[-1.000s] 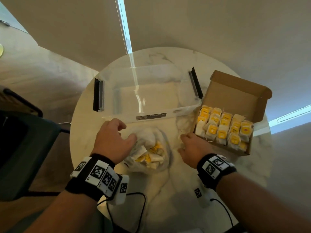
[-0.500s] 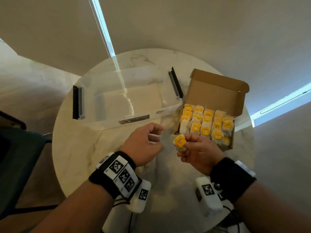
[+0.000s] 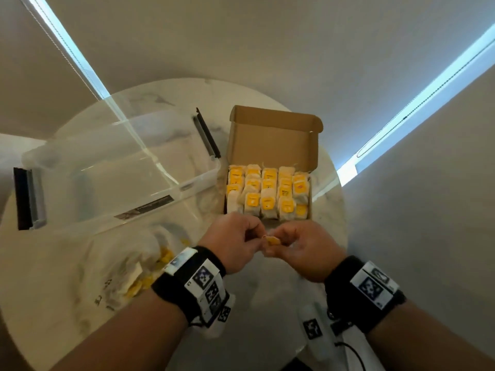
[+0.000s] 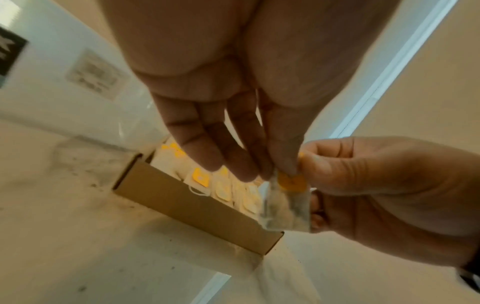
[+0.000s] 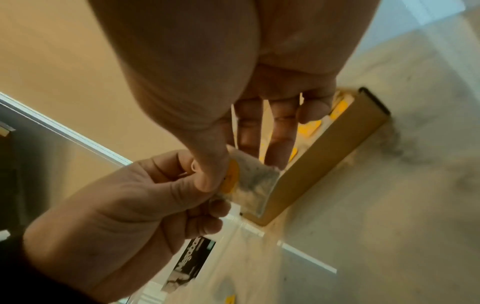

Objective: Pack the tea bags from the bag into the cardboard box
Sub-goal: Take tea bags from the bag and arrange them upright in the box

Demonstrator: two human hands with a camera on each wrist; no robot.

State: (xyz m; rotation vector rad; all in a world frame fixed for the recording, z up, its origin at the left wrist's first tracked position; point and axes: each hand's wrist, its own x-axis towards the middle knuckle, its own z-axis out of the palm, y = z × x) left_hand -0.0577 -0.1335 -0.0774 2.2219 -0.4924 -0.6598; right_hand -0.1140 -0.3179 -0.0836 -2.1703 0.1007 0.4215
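A single tea bag (image 3: 272,240) with a yellow tag is pinched between the fingers (image 4: 281,158) of the left hand (image 3: 232,243) and those of the right hand (image 3: 304,251), just in front of the open cardboard box (image 3: 273,135). Rows of tea bags (image 3: 267,194) are seen packed inside it. The plastic bag (image 3: 128,263) lies on the desk (image 3: 67,303), left of the hands.
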